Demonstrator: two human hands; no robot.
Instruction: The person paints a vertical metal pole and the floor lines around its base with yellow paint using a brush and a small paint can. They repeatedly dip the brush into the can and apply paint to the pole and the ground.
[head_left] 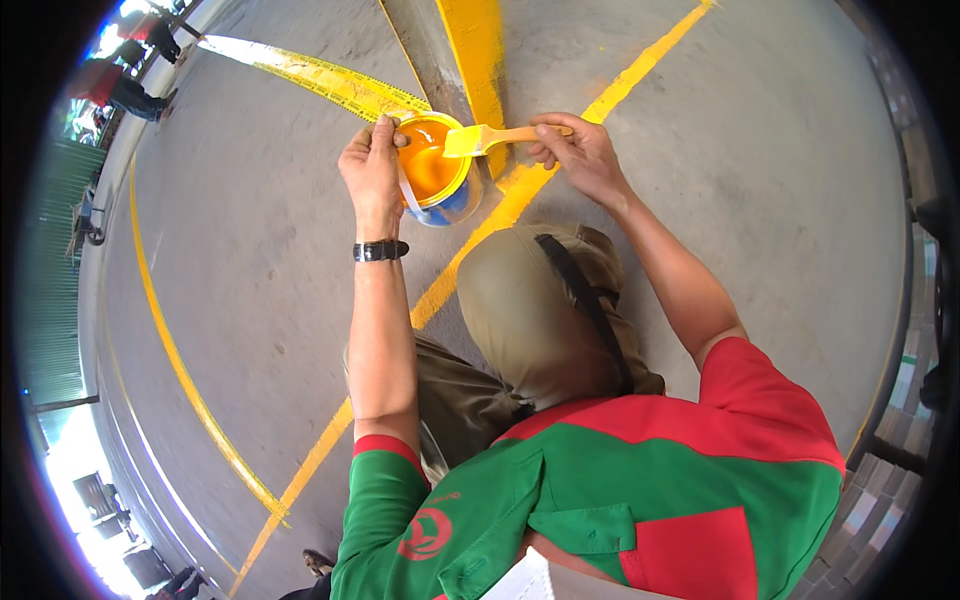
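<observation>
My left hand (373, 170) is closed on the rim and handle side of a paint can (440, 207), tilted so its opening faces me. Orange-yellow paint (428, 170) shows inside, and more coats the rim. In my right hand (575, 152) is the wooden handle of a flat paintbrush (490, 138). The brush's yellow-covered bristles lie over the can's opening at its right side; I cannot tell whether they touch the rim. A freshly yellow-looking post face (475, 60) rises just beyond the can.
A yellow floor line (440, 290) runs diagonally under the can and past my bent knee (530, 310). Behind the can a yellow strip (320, 80) stretches to the far left. Other people (125, 85) are at the far left, near a green corrugated wall (65, 270). Stacked blocks (870, 510) line the right edge.
</observation>
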